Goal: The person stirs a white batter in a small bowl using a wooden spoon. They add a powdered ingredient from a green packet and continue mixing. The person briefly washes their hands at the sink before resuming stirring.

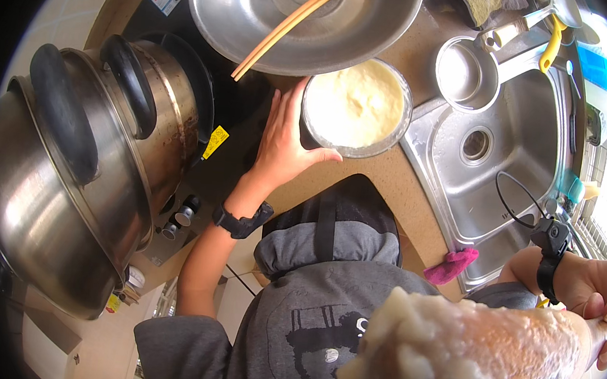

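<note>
My left hand [286,144] curls around the near left side of a clear glass bowl [360,152], thumb and fingers against its wall. Thick pale yellow batter [365,105] fills the bowl. Out at the right rim, my right hand [602,302] grips the narrow end of a large pinkish-brown, wet-looking thing [495,352]. Pale lumps cover its wide end, very close to the camera; what it is, I cannot tell. A wide steel pan [231,21] overlaps the bowl's far edge, with wooden chopsticks [291,23] lying across it.
Large steel pots [63,212] with black handles stand at the left. On the right are a steel sink [508,142], a small metal saucepan [465,73] at its corner and a pink cloth [451,264] over its front edge. A brown countertop [416,199] lies between.
</note>
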Tool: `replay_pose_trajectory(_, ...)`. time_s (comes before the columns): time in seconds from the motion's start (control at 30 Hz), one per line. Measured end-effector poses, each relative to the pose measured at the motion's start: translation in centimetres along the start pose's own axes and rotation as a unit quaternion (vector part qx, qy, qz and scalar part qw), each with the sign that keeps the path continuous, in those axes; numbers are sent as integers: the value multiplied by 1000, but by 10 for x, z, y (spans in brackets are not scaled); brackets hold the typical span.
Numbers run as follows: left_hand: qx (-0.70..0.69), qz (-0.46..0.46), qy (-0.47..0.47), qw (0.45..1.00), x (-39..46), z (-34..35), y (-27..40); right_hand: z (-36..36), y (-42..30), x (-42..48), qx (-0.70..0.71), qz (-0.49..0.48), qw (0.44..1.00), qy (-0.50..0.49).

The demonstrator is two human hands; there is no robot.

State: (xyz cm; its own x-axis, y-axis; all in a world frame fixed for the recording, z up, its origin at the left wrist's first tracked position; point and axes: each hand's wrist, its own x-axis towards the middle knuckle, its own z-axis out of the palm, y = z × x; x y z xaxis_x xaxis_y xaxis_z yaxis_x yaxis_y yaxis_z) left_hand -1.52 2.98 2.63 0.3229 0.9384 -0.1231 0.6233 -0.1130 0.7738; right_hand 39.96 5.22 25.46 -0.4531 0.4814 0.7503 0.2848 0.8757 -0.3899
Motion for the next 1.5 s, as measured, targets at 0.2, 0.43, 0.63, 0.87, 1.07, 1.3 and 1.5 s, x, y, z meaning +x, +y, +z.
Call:
replay_pose_trajectory(0.2, 7, 0, 2, 1000, 0, 1, -1, 12, 0, 8, 6, -5, 1000, -22)
replay_pose_trajectory(0.43, 4, 16, -1, 1000, 1, 5, -8, 73, 10, 27, 9, 37, 988, -149)
replay_pose_trajectory(0.63, -2, 8, 9, 1000, -1, 1, -1, 154, 33, -9, -23, 221, 938, -264)
replay_pose_trajectory(0.87, -19, 22, 21, 999, 1, 0, 2, 220, 37, -35, -21, 315, 932, -177)
replay_pose_trajectory(1.07, -21, 34, 40, 998, 0, 2, 1, 254, 23, -36, 49, 495, 865, -68)
replay_pose_trajectory(1.3, -23, 47, 54, 997, -3, 5, -4, 239, 9, -26, -49, 523, 851, -6)
replay_pose_trajectory(1.5, -17, 50, 63, 997, -3, 8, -5, 266, 18, -35, -19, 470, 882, -26)
